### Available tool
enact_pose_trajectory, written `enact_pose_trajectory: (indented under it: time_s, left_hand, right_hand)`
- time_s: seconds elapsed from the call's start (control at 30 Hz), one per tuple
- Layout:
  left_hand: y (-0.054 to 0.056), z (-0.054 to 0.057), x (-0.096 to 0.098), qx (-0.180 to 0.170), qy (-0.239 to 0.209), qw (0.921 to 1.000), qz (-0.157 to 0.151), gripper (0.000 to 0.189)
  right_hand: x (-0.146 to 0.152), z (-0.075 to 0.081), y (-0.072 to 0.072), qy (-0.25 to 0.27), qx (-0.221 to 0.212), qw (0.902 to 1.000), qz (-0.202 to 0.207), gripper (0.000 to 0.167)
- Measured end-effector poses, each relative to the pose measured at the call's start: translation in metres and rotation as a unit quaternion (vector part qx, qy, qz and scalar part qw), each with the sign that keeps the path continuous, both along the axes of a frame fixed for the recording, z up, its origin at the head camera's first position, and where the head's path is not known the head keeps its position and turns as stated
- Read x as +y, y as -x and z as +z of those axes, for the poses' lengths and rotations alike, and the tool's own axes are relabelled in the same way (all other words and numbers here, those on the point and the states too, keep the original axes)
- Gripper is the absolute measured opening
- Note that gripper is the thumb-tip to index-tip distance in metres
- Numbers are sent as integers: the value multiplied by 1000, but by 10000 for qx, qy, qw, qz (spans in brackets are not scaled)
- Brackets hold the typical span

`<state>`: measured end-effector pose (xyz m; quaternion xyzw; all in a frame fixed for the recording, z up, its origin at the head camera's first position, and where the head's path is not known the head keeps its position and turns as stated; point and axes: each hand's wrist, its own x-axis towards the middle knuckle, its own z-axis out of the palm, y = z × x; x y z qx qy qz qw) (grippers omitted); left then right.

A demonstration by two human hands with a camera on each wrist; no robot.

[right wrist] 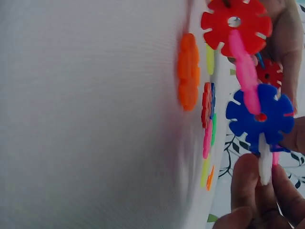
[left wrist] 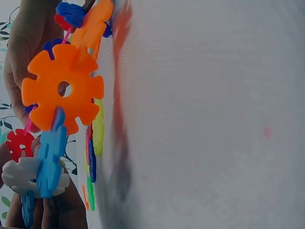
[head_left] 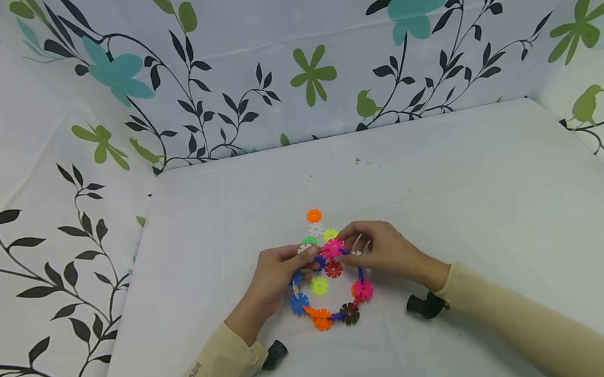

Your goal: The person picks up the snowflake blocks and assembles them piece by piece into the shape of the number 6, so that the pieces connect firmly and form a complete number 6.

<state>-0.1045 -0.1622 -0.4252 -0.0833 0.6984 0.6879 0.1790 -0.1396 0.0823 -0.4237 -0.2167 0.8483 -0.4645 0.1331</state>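
Ring-shaped chain of notched, flower-shaped plastic discs (head_left: 337,316) in mixed colours, its far part held above the white tabletop (head_left: 497,195).
The pieces slot together crosswise at their notches; the near arc runs from a light blue disc (head_left: 299,303) through an orange disc (head_left: 322,319) and a dark brown disc (head_left: 349,313) to a bright pink disc (head_left: 363,290); whether the far side closes cannot be told.

We see a white table (head_left: 475,197) with a pale cloth (head_left: 266,24) behind it, printed with blue flowers (head_left: 416,5), green birds (head_left: 586,106) and dark leaves (head_left: 27,242).
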Motion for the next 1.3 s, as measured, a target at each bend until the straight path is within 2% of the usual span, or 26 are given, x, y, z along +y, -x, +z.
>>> enact_pose_trajectory:
  time_s: [0.17,0.37,0.57,0.73,0.87,1.1,1.3]
  left_hand:
    - [0,0,2,9,-1,10000,-43,37]
    - [0,3,6,-25,-96,9999,-97,37]
    - [2,5,9,11,-77,9998,-201,31]
    - [5,5,9,48,44,9998,-209,31]
    - [7,4,9,-52,50,9997,-223,29]
    - [7,2,9,-213,-115,9992,-305,30]
    - [7,0,10,-175,-148,9990,-383,30]
  right_hand:
    - [-1,1,-7,-37,630,9980,-84,37]
    - [-2,-1,-7,-402,1415,9890,-129,39]
    - [-2,-3,-7,-739,2033,9763,-59,39]
    - [-5,-2,-8,-993,2564,9615,-27,39]
    - [-7,0,-10,-1161,2739,9547,-51,40]
    - [-7,-1,-12,-1076,2795,9541,-6,39]
    - [-6,-1,-12,-1004,2906,9516,34,40]
